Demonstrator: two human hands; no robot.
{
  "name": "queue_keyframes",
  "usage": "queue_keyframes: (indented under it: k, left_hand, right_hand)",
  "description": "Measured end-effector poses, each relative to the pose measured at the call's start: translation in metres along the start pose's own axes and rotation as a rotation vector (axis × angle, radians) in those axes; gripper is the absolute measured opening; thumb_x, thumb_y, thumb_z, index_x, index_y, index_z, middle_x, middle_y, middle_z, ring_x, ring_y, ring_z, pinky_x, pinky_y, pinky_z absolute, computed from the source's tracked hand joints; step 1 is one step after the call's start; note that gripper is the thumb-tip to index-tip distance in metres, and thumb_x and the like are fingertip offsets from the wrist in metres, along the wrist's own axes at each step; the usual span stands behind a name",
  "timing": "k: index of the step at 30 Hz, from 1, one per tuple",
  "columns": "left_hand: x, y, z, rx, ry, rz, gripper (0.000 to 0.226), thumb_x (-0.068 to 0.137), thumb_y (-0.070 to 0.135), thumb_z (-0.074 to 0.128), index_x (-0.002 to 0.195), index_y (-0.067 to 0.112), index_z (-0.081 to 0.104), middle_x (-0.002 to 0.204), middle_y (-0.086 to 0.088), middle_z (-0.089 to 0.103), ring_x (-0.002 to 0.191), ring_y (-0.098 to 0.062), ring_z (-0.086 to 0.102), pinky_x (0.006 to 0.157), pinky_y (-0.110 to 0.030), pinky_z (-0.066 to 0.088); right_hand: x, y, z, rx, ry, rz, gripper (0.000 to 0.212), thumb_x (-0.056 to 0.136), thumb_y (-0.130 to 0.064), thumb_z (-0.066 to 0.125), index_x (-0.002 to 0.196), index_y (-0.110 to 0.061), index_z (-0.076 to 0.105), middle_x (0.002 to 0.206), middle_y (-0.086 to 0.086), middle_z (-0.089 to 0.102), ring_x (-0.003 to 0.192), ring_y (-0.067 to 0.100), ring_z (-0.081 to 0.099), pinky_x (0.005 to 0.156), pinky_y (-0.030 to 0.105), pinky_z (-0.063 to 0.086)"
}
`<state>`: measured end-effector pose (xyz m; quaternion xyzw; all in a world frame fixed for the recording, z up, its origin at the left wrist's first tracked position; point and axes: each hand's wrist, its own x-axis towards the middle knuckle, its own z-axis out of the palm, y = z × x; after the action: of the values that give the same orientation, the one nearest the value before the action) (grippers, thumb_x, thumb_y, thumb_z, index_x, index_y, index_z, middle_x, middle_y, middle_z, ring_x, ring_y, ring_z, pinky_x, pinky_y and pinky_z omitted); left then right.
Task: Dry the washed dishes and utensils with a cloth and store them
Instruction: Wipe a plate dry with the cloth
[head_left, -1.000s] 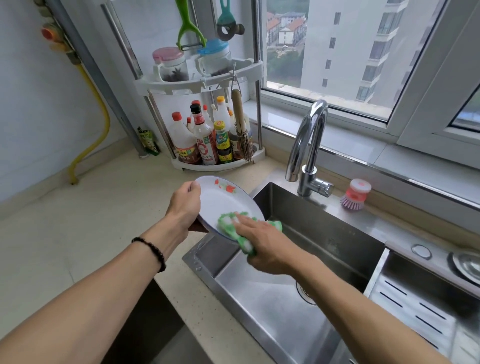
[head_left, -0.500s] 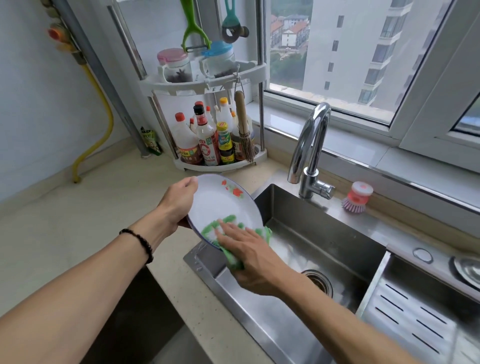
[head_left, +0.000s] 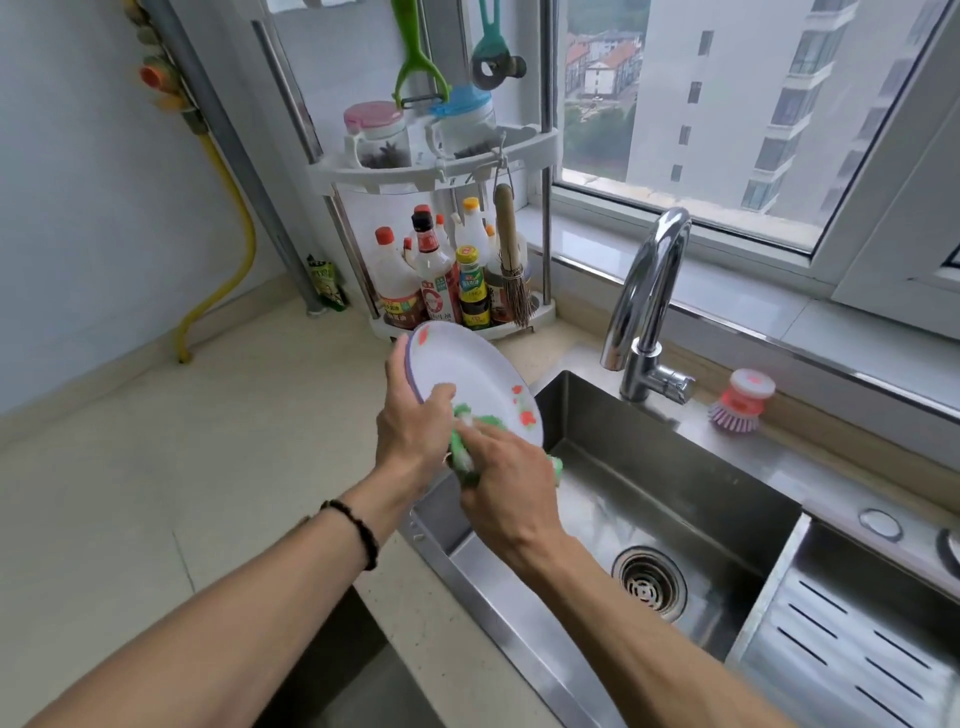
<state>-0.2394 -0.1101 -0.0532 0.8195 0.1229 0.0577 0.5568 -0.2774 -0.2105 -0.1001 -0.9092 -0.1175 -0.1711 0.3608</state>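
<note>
A white plate (head_left: 470, 371) with red flower prints and a blue rim is held tilted over the left edge of the steel sink (head_left: 670, 483). My left hand (head_left: 413, 421) grips the plate's lower left rim, thumb on its face. My right hand (head_left: 506, 480) holds a green and white cloth (head_left: 462, 423) bunched against the plate's lower edge. Most of the cloth is hidden between my two hands.
A corner rack (head_left: 441, 171) with sauce bottles (head_left: 441, 280) and jars stands behind the plate. The tap (head_left: 647, 306) rises at the sink's back, a pink dish brush (head_left: 743, 402) beside it. A perforated drain tray (head_left: 857, 634) fills the right basin. Beige counter (head_left: 156, 467) lies to the left.
The plate has turned in my hands, so the flower print is now at the right. My left hand shifted down its rim; my right hand with the cloth slid to the lower edge.
</note>
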Motion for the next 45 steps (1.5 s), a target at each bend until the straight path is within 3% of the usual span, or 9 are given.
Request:
queue_keyframes:
  k: [2,4,7,25,29,34,38,42,45]
  left_hand:
    - [0.006,0.002,-0.003,-0.02,0.081,0.028,0.054,0.097,0.029,0.044,0.149,0.039,0.036,0.124,0.006,0.053,0.111,-0.021,0.053,0.093,-0.037,0.049]
    - [0.013,0.001,-0.011,-0.057,0.075,0.032,0.053,0.091,0.037,0.039,0.144,0.036,0.045,0.13,0.003,0.058,0.115,-0.024,0.056,0.099,-0.044,0.051]
    - [0.015,0.0,-0.014,-0.003,0.094,0.058,0.045,0.1,0.033,0.039,0.143,0.035,0.049,0.131,0.003,0.06,0.116,-0.024,0.058,0.1,-0.044,0.052]
    - [0.026,0.001,-0.02,-0.102,0.062,-0.009,0.036,0.101,0.026,0.042,0.133,0.03,0.059,0.122,-0.003,0.066,0.11,-0.027,0.064,0.094,-0.049,0.056]
    - [0.026,0.0,-0.021,-0.106,0.08,-0.044,0.036,0.098,0.031,0.044,0.129,0.034,0.061,0.121,0.0,0.067,0.111,-0.027,0.063,0.096,-0.05,0.055]
    - [0.023,-0.003,-0.021,-0.078,0.082,-0.035,0.034,0.097,0.033,0.042,0.124,0.037,0.061,0.118,-0.001,0.067,0.107,-0.028,0.064,0.091,-0.053,0.057]
    - [0.027,-0.001,-0.026,-0.128,0.098,-0.112,0.023,0.099,0.03,0.045,0.111,0.038,0.063,0.113,-0.003,0.068,0.103,-0.031,0.066,0.085,-0.052,0.059]
    - [0.032,0.002,-0.042,-0.122,-0.139,-0.197,0.027,0.107,0.024,0.04,0.117,0.031,0.064,0.106,-0.003,0.072,0.086,-0.026,0.07,0.053,-0.031,0.055]
    - [0.03,0.005,-0.045,-0.144,-0.184,-0.314,0.017,0.103,0.027,0.047,0.108,0.027,0.064,0.108,-0.009,0.071,0.09,-0.029,0.068,0.063,-0.035,0.056]
  right_hand:
    - [-0.003,-0.001,-0.005,0.123,-0.108,-0.037,0.054,0.081,-0.007,0.067,0.132,-0.026,0.065,0.129,-0.002,0.068,0.116,0.025,0.062,0.095,0.043,0.052]
    - [-0.004,0.015,-0.012,0.06,-0.344,-0.057,0.068,0.09,-0.016,0.066,0.151,-0.033,0.042,0.158,-0.005,0.04,0.146,0.017,0.034,0.124,0.048,0.016]
    - [-0.002,0.031,-0.018,-0.154,-0.577,0.005,0.083,0.095,-0.017,0.058,0.16,-0.032,0.009,0.168,-0.005,0.004,0.155,0.014,0.001,0.12,0.05,-0.018]
    - [0.002,0.038,-0.025,-0.175,-0.63,-0.05,0.101,0.084,-0.044,0.071,0.16,-0.033,0.005,0.168,-0.007,-0.003,0.155,0.013,0.0,0.115,0.064,-0.019]
    - [-0.007,0.018,-0.02,0.06,-0.657,-0.06,0.095,0.083,-0.049,0.072,0.159,-0.029,0.018,0.168,-0.007,0.002,0.154,0.01,0.003,0.116,0.059,-0.022]
    - [0.0,0.041,-0.023,-0.144,-0.63,-0.035,0.098,0.082,-0.046,0.072,0.16,-0.032,0.014,0.168,-0.006,0.004,0.155,0.013,0.003,0.115,0.066,-0.018]
    - [-0.011,0.02,-0.018,0.079,-0.571,-0.1,0.088,0.084,-0.039,0.072,0.158,-0.032,0.025,0.167,-0.008,0.015,0.153,0.011,0.012,0.118,0.055,-0.021]
    - [-0.018,0.053,-0.015,-0.107,-0.387,-0.185,0.073,0.092,-0.028,0.069,0.155,-0.035,0.033,0.164,-0.01,0.02,0.15,0.017,0.026,0.117,0.068,-0.011]
    - [-0.019,0.062,-0.01,-0.253,-0.274,-0.253,0.057,0.088,-0.024,0.075,0.141,-0.023,0.056,0.146,0.006,0.055,0.132,0.028,0.055,0.115,0.067,0.001]
